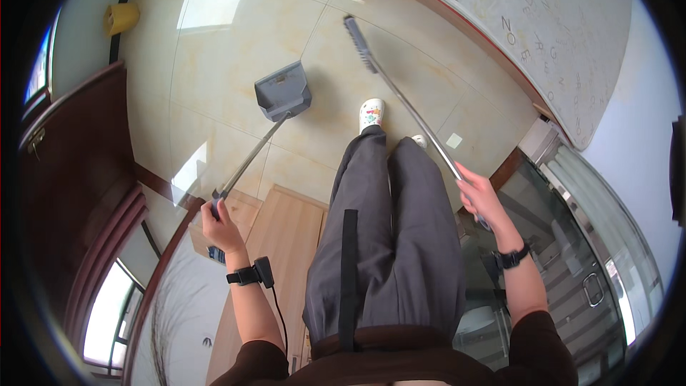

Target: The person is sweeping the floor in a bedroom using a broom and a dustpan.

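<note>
My left hand (224,228) grips the upper end of a metal handle (253,155). At the far end of this handle is a grey plastic dustpan (282,89), its pan facing up with a small dark patch inside. On the other side, my right hand (478,191) is closed around the shaft of a long-handled broom (418,118). The grey broom head (360,44) points away from me, beyond and to the right of my front shoe, apart from the dustpan. Whether either tool touches the floor I cannot tell.
A bed with a lettered cover (528,32) lines the right side of the tiled floor (225,75). A white square (454,141) lies near my right shoe. Glass doors (563,236) stand at right, a wooden cabinet (278,236) at left, and a dark door (80,118) farther left.
</note>
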The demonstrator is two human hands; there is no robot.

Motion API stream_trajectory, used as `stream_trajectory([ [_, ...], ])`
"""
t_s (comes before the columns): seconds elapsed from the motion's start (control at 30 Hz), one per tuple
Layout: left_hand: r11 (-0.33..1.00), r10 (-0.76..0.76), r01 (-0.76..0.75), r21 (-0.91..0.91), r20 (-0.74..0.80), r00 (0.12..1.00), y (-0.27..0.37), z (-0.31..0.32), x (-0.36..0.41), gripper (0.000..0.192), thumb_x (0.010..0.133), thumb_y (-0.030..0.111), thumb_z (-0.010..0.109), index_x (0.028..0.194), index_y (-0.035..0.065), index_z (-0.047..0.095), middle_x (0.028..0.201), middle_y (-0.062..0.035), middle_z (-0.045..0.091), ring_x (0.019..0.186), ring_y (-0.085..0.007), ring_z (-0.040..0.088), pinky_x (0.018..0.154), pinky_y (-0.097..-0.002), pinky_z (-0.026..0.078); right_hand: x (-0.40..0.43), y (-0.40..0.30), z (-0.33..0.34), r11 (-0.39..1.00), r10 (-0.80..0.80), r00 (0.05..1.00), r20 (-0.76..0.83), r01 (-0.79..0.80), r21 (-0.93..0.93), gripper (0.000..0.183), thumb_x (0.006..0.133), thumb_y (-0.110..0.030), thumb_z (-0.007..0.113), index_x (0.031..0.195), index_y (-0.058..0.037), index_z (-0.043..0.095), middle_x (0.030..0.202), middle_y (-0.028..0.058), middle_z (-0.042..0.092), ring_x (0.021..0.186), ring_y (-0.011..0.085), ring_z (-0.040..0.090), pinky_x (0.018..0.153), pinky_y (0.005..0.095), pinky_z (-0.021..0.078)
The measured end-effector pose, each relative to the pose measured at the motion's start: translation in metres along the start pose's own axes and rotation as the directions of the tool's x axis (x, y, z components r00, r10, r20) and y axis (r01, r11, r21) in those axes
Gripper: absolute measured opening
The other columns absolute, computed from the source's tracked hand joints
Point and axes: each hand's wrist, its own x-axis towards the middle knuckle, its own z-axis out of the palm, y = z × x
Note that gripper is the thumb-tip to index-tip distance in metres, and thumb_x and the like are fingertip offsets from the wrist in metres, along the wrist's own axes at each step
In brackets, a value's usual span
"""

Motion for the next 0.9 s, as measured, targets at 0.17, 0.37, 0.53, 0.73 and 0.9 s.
stream_trajectory([
  [0.17,0.997,0.079,-0.079,-0.005,-0.088,0.993,0.022,-0.019,-0.013,0.028,0.097,0.021,0.064,0.084,-0.0010,0.054,0.064,-0.0059,0.046,0.058,-0.0155,0.042,0.053,-0.0295,0.038,0.084,0.017,0.043,0.859,-0.003,0.957,0.291,-0.146,0.490,0.048,0.102,-0.018,0.048,0.150,-0.0149,0.040,0.066,-0.0039,0.043,0.044,0.0012,0.034,0.037,0.0185,0.0279],
  [0.37,0.981,0.187,-0.182,0.059,-0.094,0.978,0.065,-0.022,-0.043,0.031,0.095,0.025,0.066,0.082,-0.0006,0.055,0.065,-0.0075,0.052,0.058,-0.0166,0.044,0.054,-0.0322,0.041,0.095,0.122,0.032,0.713,0.000,0.978,0.210,-0.147,0.685,0.052,0.099,-0.019,0.054,0.149,-0.0176,0.039,0.066,-0.0030,0.044,0.045,0.0023,0.037,0.039,0.0188,0.0283],
  [0.53,0.955,0.297,-0.296,0.010,-0.038,0.954,0.080,-0.027,-0.069,0.033,0.095,0.027,0.066,0.082,-0.0008,0.054,0.065,-0.0076,0.050,0.058,-0.0170,0.043,0.054,-0.0324,0.041,0.023,0.227,-0.010,0.414,-0.120,0.991,0.056,-0.001,0.910,0.038,0.102,-0.027,0.053,0.138,-0.0170,0.047,0.067,-0.0075,0.039,0.045,-0.0017,0.033,0.038,0.0167,0.0266],
  [0.73,0.905,0.425,-0.425,0.000,-0.020,0.905,0.045,-0.061,-0.071,0.034,0.097,0.031,0.061,0.086,-0.0001,0.056,0.070,-0.0121,0.057,0.059,-0.0248,0.053,0.057,-0.0355,0.045,-0.086,0.358,0.055,0.174,-0.072,0.978,-0.195,0.205,0.963,0.035,0.102,-0.029,0.052,0.136,-0.0194,0.050,0.067,-0.0096,0.037,0.045,-0.0015,0.030,0.038,0.0172,0.0246],
  [0.9,0.825,0.563,-0.565,-0.030,-0.053,0.825,0.018,-0.100,-0.050,0.032,0.099,0.030,0.059,0.087,-0.0001,0.057,0.071,-0.0124,0.059,0.059,-0.0261,0.054,0.057,-0.0369,0.046,-0.144,0.404,0.125,0.105,-0.036,0.971,-0.238,0.241,0.965,0.038,0.102,-0.027,0.051,0.140,-0.0212,0.047,0.065,-0.0070,0.040,0.043,0.0005,0.033,0.037,0.0179,0.0284],
])
